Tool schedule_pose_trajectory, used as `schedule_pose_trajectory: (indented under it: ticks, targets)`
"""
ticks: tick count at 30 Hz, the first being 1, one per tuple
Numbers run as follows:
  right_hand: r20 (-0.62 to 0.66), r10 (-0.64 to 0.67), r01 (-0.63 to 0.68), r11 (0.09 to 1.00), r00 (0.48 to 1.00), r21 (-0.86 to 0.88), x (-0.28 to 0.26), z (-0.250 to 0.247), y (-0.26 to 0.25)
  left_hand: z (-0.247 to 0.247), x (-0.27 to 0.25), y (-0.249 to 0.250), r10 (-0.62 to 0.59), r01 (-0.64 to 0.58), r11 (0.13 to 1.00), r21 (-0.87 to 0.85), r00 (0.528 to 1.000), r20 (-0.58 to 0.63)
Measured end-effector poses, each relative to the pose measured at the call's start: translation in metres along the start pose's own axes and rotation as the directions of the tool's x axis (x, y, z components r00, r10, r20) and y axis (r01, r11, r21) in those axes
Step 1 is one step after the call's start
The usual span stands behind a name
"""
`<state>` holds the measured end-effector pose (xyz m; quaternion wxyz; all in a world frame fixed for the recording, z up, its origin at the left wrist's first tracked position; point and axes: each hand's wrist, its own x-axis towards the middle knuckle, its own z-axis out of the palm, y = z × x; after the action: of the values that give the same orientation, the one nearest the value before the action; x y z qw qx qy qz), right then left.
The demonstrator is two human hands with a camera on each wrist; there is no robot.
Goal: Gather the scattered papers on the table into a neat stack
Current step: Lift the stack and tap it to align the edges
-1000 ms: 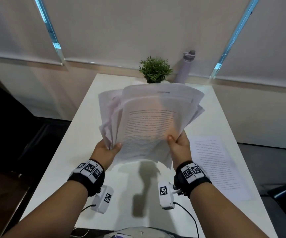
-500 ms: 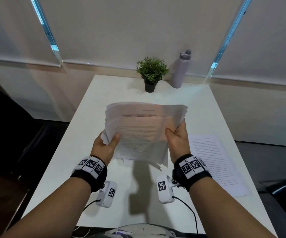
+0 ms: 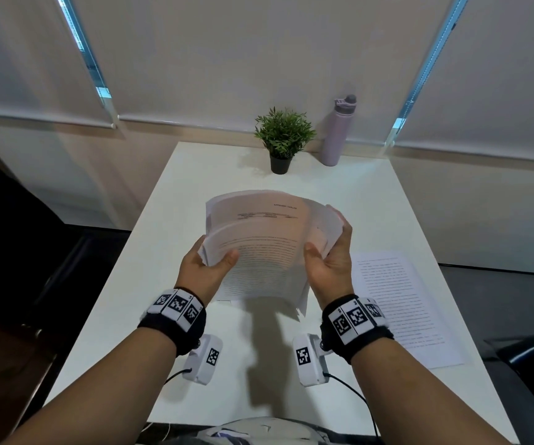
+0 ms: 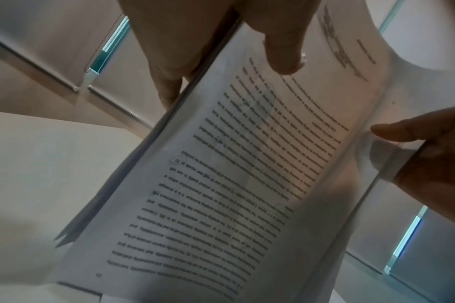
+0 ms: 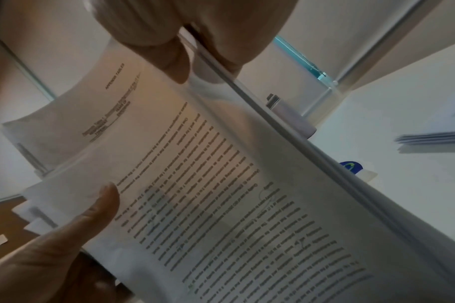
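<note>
I hold a bundle of printed white papers (image 3: 265, 248) above the middle of the white table (image 3: 150, 239), its sheets bowed and a little uneven at the edges. My left hand (image 3: 209, 263) grips the bundle's left edge, thumb on top. My right hand (image 3: 330, 252) grips its right edge, thumb on top and fingers behind. The same papers (image 4: 247, 174) fill the left wrist view under my thumb, and the papers (image 5: 221, 194) fill the right wrist view too. A separate printed sheet (image 3: 400, 303) lies flat on the table to the right.
A small potted plant (image 3: 283, 136) and a lilac bottle (image 3: 336, 130) stand at the table's far edge. Closed blinds cover the windows behind. Dark chairs sit off the table's left and right sides. The right wrist view shows a blue-and-white object (image 5: 353, 167) on the table.
The bundle has come down from a raised, fanned spread toward the table. Its sheets are drawn closer together, and my right hand has shifted up along the right edge.
</note>
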<state>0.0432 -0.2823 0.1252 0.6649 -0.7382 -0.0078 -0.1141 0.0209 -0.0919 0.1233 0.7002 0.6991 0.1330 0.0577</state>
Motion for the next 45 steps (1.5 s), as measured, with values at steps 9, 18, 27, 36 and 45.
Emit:
schedule_pose_trajectory:
  ticks: [9,18,27,36,45]
  targets:
    - [0.104,-0.491,0.45,0.668,0.865,-0.592,0.018,-0.004,-0.023,-0.005,0.007,-0.007,-0.004,0.004,1.0,0.004,1.0,-0.026]
    - [0.643,-0.138,0.657,0.202,0.754,-0.726,0.005,0.034,-0.038,-0.003,0.011,-0.009,0.059,-0.059,0.996,0.063,0.998,0.006]
    - [0.013,0.235,-0.231,0.963,0.972,-0.138,0.013,0.005,-0.001,-0.007,0.018,-0.002,0.043,-0.049,0.997,-0.056,0.994,-0.103]
    - [-0.027,0.323,-0.296,0.895,0.946,0.334,0.007,-0.007,0.018,-0.007,0.014,-0.013,-0.013,0.014,0.999,0.046,0.999,-0.039]
    - [0.021,0.33,-0.328,0.928,0.944,0.177,0.0,-0.006,0.029,-0.001,0.016,-0.03,-0.14,0.146,0.986,0.086,0.988,-0.07]
